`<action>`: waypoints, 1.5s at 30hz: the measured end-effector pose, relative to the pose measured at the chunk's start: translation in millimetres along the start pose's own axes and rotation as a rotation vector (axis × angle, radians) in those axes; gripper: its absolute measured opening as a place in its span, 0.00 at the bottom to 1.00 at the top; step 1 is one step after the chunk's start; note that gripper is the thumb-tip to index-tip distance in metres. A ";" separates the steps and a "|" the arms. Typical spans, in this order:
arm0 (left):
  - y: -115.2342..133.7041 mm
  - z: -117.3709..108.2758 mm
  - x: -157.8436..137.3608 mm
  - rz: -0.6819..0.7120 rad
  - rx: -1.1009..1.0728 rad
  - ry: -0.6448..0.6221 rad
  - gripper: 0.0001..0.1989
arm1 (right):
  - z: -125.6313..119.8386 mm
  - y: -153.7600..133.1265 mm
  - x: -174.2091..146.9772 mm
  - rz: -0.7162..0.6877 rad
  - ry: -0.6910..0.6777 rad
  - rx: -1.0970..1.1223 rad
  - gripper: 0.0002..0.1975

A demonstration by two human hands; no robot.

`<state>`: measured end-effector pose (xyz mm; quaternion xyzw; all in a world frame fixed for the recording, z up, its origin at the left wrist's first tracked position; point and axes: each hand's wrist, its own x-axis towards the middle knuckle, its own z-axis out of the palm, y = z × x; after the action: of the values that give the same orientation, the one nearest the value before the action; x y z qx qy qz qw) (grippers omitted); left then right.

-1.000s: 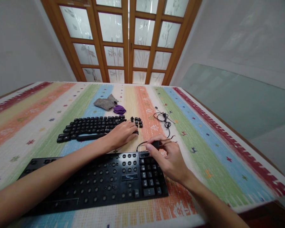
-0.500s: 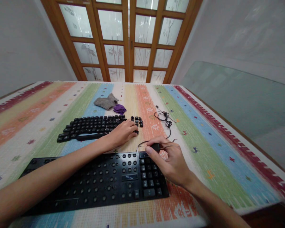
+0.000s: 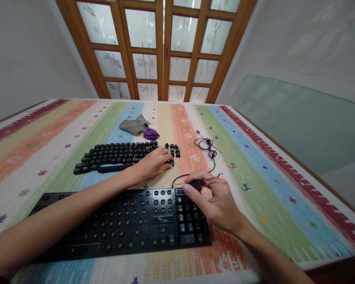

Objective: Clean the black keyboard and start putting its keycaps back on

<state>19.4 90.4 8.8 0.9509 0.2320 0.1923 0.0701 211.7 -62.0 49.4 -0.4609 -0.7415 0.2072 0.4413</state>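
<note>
On my worktop [image 3: 286, 177], the keyboard [image 3: 127, 221] lies lengthwise left to right. Beyond it, my left hand [image 3: 155, 161], the nearer one, covers the right end of the loose keycaps [image 3: 115, 156]; I can't tell whether it grips any. By the keyboard's far-right corner, my right hand [image 3: 214, 201] pinches a black wire-pronged tool [image 3: 196, 184].

No lettering on the keyboard [image 3: 136, 227] is clearly legible.

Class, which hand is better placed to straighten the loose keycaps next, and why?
Probably the left hand: its fingers are at the loose keycaps, while the right hand grips a black-handled tool near the keyboard.
</note>
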 end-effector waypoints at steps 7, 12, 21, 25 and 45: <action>5.3 -7.7 -5.5 -0.028 0.007 0.037 0.06 | -13.4 -0.7 4.8 0.020 -0.184 0.086 0.08; 32.7 -15.6 -20.1 -0.018 -0.125 0.054 0.08 | -17.5 1.5 4.5 0.019 -0.349 0.116 0.09; 72.9 -7.6 -59.5 0.094 -0.177 -0.054 0.13 | -7.0 -2.1 -9.3 0.027 -0.586 0.183 0.12; 72.5 0.0 -64.1 0.123 -0.129 -0.026 0.15 | -6.0 -0.7 -29.4 0.057 -0.546 0.168 0.11; 73.7 5.2 -65.1 0.132 -0.044 0.016 0.13 | -4.8 -5.4 -55.5 0.079 -0.478 0.083 0.07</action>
<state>-1.3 -5.4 -1.3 0.9608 0.1651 0.2091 0.0765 223.4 -113.1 30.0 -0.4089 -0.7972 0.3576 0.2633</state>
